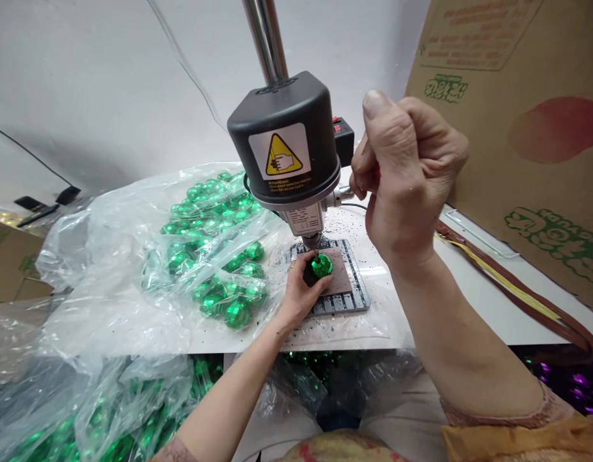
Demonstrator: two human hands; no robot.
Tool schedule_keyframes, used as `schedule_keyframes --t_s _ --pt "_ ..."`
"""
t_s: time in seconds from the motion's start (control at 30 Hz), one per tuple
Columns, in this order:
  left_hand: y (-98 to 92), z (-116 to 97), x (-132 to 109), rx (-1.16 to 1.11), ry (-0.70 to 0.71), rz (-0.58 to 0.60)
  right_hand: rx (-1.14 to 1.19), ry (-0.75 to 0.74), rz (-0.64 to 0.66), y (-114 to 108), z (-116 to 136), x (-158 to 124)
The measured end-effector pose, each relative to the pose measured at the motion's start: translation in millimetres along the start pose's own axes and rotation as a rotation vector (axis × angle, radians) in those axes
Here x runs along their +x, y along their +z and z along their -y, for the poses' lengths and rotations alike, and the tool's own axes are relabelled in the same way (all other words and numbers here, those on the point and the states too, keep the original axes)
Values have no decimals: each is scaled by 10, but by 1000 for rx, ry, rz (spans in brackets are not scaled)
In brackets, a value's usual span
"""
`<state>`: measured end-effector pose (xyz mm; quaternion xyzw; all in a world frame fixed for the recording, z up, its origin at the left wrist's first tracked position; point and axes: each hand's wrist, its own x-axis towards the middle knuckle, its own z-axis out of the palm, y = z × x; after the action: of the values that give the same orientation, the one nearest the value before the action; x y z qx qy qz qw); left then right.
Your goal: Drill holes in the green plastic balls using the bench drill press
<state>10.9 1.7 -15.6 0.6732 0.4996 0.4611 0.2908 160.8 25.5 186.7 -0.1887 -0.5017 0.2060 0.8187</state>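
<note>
A black bench drill press (284, 138) with a yellow warning label stands on the white table. Under its chuck, my left hand (303, 282) has thumb and fingers around a shiny green faceted ball (321, 265), above a brown board (342, 273) on the slotted grey base (359, 295). The chuck tip is right at the top of the ball. My right hand (407, 160) is raised at the right of the drill head, fingers curled at the side lever, whose grip end is hidden by the hand.
Several green faceted balls (237, 314) lie in and beside a clear plastic bag (99, 224) at the left. Cardboard boxes stand right (513, 147) and far left. A brown strap (522, 292) lies at right. Dark shavings are scattered around the base.
</note>
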Motion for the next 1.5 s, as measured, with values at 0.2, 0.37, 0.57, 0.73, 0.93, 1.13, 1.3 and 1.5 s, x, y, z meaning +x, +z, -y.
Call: schedule_keyframes --t_s 0.2,0.37,0.57,0.73,0.93,1.13,1.3,1.5 --pt "-21 -36 -17 -17 -43 22 11 -5 8 -13 4 -26" --pt "0 -50 -21 -34 -72 13 -46 -93 -41 -35 -25 -162" --pt "-1 -59 -17 -45 -74 23 -78 -114 -85 -106 -109 -347" --pt "-5 -47 -25 -59 -71 27 -67 -215 -120 -125 -167 -411" --pt "-9 -49 -27 -68 -53 36 -68 -231 -141 -148 -231 -462" --pt "7 -45 -29 -73 -53 7 -97 -303 -146 -198 -295 -510" --pt "14 -51 -27 -72 -37 -3 -69 -347 -132 -211 -330 -507" --pt "11 -56 -23 -86 -38 2 -24 -405 -65 -243 -365 -511"
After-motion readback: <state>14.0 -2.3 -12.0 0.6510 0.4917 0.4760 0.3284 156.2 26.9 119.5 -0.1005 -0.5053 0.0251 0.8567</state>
